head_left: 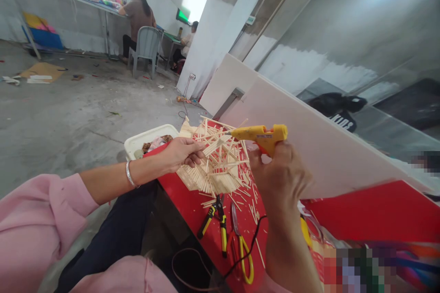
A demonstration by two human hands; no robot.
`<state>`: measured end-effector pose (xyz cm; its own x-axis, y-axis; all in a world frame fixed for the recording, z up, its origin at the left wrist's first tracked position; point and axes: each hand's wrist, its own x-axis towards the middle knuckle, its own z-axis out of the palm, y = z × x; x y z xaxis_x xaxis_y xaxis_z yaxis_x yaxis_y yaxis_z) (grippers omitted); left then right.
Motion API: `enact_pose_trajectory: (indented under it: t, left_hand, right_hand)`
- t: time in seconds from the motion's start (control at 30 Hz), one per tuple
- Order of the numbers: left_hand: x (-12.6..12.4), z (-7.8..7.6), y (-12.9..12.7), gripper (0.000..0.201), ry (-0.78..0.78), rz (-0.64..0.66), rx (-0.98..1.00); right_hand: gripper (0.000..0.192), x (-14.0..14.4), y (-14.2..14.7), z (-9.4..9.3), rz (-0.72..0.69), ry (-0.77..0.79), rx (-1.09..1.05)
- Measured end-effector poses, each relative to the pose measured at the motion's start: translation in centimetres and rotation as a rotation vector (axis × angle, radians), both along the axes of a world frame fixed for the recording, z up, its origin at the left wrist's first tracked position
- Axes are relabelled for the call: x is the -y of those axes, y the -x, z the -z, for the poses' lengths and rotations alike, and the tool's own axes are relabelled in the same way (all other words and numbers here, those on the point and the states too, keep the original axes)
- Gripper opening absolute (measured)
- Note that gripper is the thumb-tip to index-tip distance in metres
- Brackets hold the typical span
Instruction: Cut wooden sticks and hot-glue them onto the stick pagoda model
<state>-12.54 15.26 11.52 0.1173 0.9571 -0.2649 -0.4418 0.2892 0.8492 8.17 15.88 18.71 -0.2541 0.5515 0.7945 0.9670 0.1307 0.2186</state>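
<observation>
The lower right corner is blurred out, and the right forearm covers part of the red tabletop [192,206], so what lies there can't be made out. The glue gun's handle is hidden inside the right hand [280,176] — only the yellow plastic hot-glue gun's [261,135] barrel and nozzle show, nozzle tip touching the top of the pale wooden-stick lattice model [220,155]. Right hand is wrapped tight round the grip.

Left hand [182,153] pinches a thin stick at the model's near-left edge, fingers closed on it; silver bangle at the wrist. The model sits on the red top, w/ loose sticks scattered beside it — thin, straight, matte.

Near the table edge lie yellow-and-black handled pliers [215,219] and yellow-handled scissors [240,247], just beside each other. A white plastic tub [144,139] sits behind the left hand, contents unclear. A black cord [250,247] trails from under the right wrist.
</observation>
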Motion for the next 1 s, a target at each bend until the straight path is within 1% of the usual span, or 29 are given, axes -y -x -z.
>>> enact_pose_trajectory:
  t: [0.17,0.37,0.53,0.73,1.0]
  left_hand:
    - [0.07,0.38,-0.07,0.03,-0.005,0.016,-0.016]
    - [-0.02,0.86,0.07,0.03,-0.04,0.03,-0.028]
    - [-0.03,0.79,0.11,0.029,-0.03,0.011,-0.025]
    - [0.04,0.6,0.05,0.031,-0.019,0.001,-0.03]
    - [0.06,0.61,-0.02,0.028,-0.008,-0.02,-0.004]
  right_hand:
    - [0.035,-0.86,0.14,-0.01,0.046,-0.006,0.004]
    - [0.036,-0.86,0.11,0.27,0.037,-0.008,0.033]
    - [0.036,-0.46,0.17,0.09,0.058,-0.019,0.053]
    - [0.032,-0.38,0.28,-0.05,0.042,-0.005,0.03]
    - [0.037,-0.23,-0.1,0.35,0.045,0.001,0.101]
